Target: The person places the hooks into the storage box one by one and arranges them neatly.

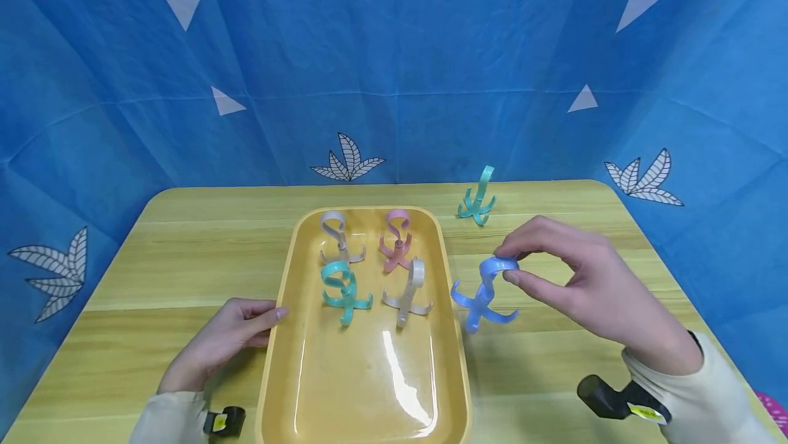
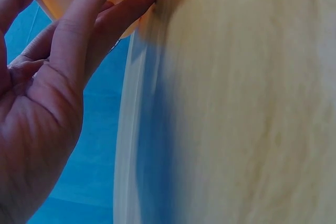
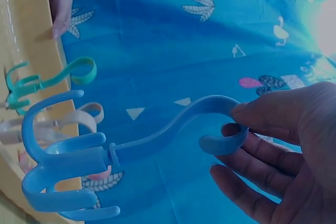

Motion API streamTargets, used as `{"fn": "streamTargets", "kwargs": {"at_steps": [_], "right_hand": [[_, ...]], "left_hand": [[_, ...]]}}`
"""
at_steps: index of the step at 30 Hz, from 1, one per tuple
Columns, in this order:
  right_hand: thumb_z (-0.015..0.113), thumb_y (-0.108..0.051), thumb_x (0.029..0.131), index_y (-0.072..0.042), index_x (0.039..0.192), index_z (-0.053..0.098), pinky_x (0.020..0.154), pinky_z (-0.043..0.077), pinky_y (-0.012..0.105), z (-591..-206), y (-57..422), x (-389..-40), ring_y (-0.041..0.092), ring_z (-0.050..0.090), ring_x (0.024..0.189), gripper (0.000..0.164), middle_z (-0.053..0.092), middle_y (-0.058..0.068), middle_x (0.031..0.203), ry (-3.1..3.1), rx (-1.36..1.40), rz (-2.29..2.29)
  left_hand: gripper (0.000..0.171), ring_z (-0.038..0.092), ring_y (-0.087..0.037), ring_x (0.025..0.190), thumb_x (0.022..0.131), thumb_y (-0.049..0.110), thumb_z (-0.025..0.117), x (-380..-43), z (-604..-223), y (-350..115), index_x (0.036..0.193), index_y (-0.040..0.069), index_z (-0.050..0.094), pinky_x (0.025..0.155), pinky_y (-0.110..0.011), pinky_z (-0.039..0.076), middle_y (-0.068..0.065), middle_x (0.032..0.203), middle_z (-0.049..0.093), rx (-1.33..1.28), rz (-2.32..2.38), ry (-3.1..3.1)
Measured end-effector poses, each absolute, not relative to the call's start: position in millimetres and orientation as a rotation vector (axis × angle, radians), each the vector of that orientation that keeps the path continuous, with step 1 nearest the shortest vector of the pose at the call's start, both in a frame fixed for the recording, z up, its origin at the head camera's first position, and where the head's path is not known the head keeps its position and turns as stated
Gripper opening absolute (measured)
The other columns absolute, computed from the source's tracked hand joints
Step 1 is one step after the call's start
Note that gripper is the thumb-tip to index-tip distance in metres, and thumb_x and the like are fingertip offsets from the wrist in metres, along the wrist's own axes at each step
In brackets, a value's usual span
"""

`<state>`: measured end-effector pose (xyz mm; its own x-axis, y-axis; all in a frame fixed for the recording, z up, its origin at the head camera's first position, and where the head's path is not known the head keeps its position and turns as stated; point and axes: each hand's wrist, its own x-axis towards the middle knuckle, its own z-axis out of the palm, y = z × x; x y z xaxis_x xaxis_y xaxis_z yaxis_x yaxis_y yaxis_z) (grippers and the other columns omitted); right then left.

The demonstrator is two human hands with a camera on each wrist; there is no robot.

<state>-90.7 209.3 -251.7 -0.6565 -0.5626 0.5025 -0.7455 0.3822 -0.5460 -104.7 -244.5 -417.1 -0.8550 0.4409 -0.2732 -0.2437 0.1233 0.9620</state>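
Note:
My right hand (image 1: 585, 286) pinches the curled top of a blue four-pronged plastic hook (image 1: 483, 304) between thumb and fingers, just right of the tray's edge. In the right wrist view its prongs point away from the hand. My left hand (image 1: 228, 334) holds the left rim of a yellow tray (image 1: 345, 389), thumb on the rim and fingers at the outer side. Inside the tray's far half stand a pale grey hook (image 1: 343, 252), a pink hook (image 1: 397, 252), a teal hook (image 1: 347, 300) and a whitish hook (image 1: 406, 300).
A green hook (image 1: 477, 208) stands on the wooden table (image 1: 197, 239) behind the tray, near the far edge. Blue patterned cloth (image 1: 394, 54) hangs behind the table and at its sides.

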Motion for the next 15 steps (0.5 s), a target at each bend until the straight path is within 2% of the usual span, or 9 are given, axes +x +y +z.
{"fn": "streamTargets", "kwargs": {"at_steps": [10,15], "right_hand": [[0.074,0.010,0.079,-0.011,0.108,0.069,0.079,0.048,0.019,-253.8,196.3,-87.1,0.013,0.061,0.087,0.036,0.067,-0.001,0.096,-2.313,1.291,1.172],[0.072,0.000,0.088,-0.009,0.110,0.069,0.078,0.048,0.021,-255.8,187.4,-86.5,0.014,0.060,0.087,0.024,0.067,0.001,0.098,-2.276,1.373,1.232]], "left_hand": [[0.049,0.068,-0.025,0.097,0.102,0.015,0.056,-104.4,-416.1,-244.3,0.128,-0.025,0.046,0.081,-0.040,0.057,-0.027,0.116,0.063,0.196,1.806,1.896],[0.049,0.068,-0.025,0.098,0.102,0.016,0.057,-104.4,-416.9,-244.5,0.127,-0.025,0.047,0.082,-0.041,0.056,-0.026,0.116,0.063,0.194,1.797,1.903]]}}
